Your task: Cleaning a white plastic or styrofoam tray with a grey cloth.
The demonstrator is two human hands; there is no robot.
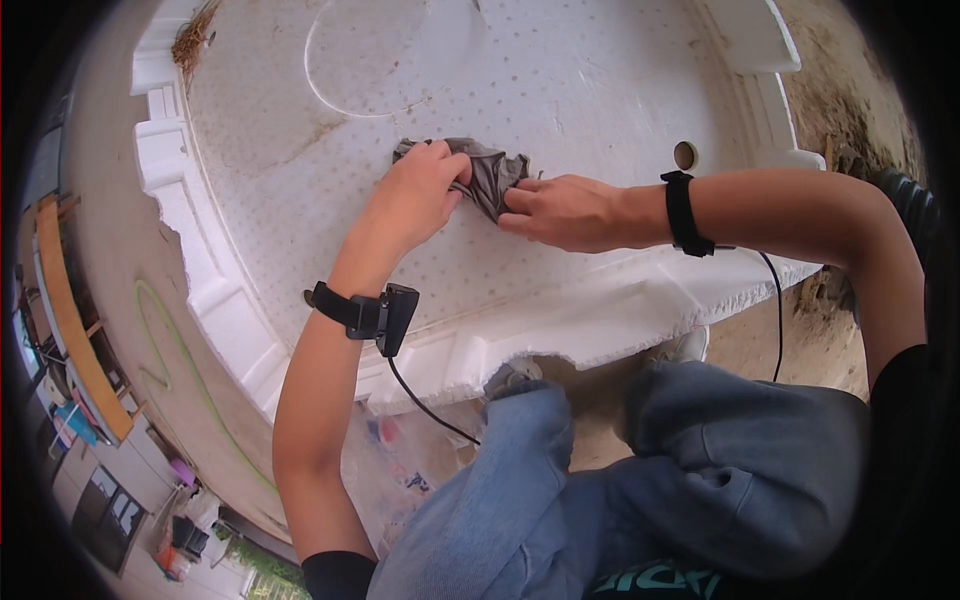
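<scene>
Both hands grip a crumpled grey-brown cloth (pixel 487 172) over the dimpled floor of a large white foam tray (pixel 330 187). My left hand (pixel 420 191) has its fingers curled into the cloth's left part, with thumb and forefinger near its middle. At the cloth's right end, my right hand (pixel 566 210) pinches the fabric between thumb and fingers. Folds hide some of the fingertips. A black strap with a small device (pixel 386 319) is on the left wrist, and another black strap (pixel 681 214) circles the right wrist.
The tray's near rim (pixel 600 322) is broken and jagged. A round hole (pixel 685 155) pierces its floor at right; dry plant roots (pixel 193 41) lie at the upper left corner. A green hose (pixel 180 337) runs along the ground at left, and a black corrugated pipe (pixel 904 202) stands at right.
</scene>
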